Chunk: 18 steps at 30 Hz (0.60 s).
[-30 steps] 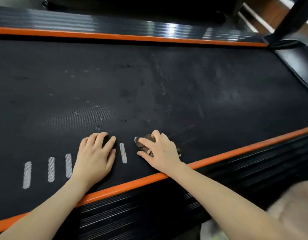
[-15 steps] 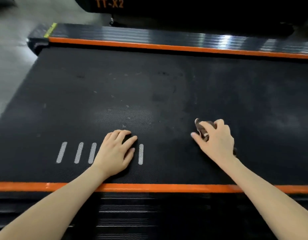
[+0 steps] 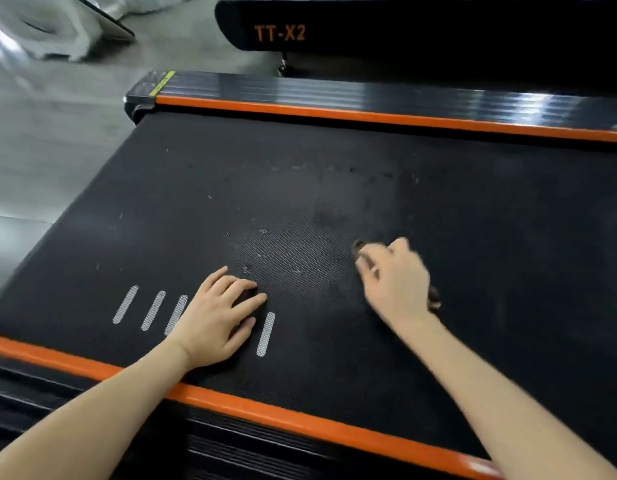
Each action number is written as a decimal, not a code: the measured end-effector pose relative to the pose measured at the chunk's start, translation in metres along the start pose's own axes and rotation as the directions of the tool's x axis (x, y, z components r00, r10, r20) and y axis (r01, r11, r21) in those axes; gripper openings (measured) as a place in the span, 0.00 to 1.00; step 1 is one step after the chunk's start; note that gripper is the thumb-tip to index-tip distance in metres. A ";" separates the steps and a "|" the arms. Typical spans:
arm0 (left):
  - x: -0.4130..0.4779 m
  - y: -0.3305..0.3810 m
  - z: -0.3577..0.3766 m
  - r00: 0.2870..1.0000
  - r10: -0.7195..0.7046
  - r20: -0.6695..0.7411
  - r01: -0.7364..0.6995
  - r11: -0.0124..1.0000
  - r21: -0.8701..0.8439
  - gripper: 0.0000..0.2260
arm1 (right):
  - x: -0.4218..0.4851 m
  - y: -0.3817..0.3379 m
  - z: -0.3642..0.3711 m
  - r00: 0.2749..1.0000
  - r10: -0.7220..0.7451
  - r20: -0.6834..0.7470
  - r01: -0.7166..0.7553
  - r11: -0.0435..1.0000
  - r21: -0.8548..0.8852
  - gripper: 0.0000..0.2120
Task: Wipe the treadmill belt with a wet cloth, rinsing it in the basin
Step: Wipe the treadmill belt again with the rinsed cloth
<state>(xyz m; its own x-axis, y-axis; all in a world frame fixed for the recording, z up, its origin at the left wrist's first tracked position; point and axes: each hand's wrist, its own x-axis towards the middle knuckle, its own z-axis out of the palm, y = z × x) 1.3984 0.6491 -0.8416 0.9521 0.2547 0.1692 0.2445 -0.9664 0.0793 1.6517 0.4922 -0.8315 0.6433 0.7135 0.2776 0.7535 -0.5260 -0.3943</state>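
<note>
Right hand (image 3: 393, 282) slid cloth (image 3: 434, 299) along belt (image 3: 334, 188), clutching it, left hand (image 3: 213, 320) pressed flat

Black textured treadmill belt (image 3: 334, 188), flat, dusty with pale specks. Dark brown cloth (image 3: 434, 300) bunched on it, mostly covered by the right hand (image 3: 395, 282) gripping it.

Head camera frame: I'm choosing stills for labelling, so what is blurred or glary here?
In the head view, the right hand and the cloth it grips are motion-blurred; the left hand, flat on the treadmill belt, is sharp; glare streaks the far side rail; the floor at top left is smeared and bright.
</note>
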 end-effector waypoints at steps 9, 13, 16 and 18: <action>0.000 0.004 0.000 1.000 0.000 0.003 0.000 0.998 0.065 0.17 | 0.014 0.028 -0.009 0.952 -0.290 0.098 0.293 0.956 -0.012 0.11; 0.002 0.005 0.001 1.000 0.003 0.003 -0.003 0.996 0.088 0.17 | 0.055 0.045 -0.004 0.997 -0.071 0.044 0.075 0.992 -0.099 0.16; 0.002 0.004 0.002 1.000 0.018 -0.016 -0.017 0.996 0.092 0.17 | 0.045 0.039 0.000 0.987 -0.157 0.043 0.162 0.976 -0.147 0.24; 0.002 0.004 0.002 0.999 0.028 -0.023 -0.026 0.996 0.084 0.17 | 0.043 0.044 0.001 0.984 -0.173 0.028 0.176 0.970 -0.168 0.25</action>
<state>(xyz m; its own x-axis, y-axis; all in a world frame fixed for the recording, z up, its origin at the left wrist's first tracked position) 1.4013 0.6453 -0.8430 0.9542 0.2278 0.1938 0.2339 -0.9722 -0.0084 1.7123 0.5001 -0.8382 0.4989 0.8066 0.3169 0.8666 -0.4629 -0.1862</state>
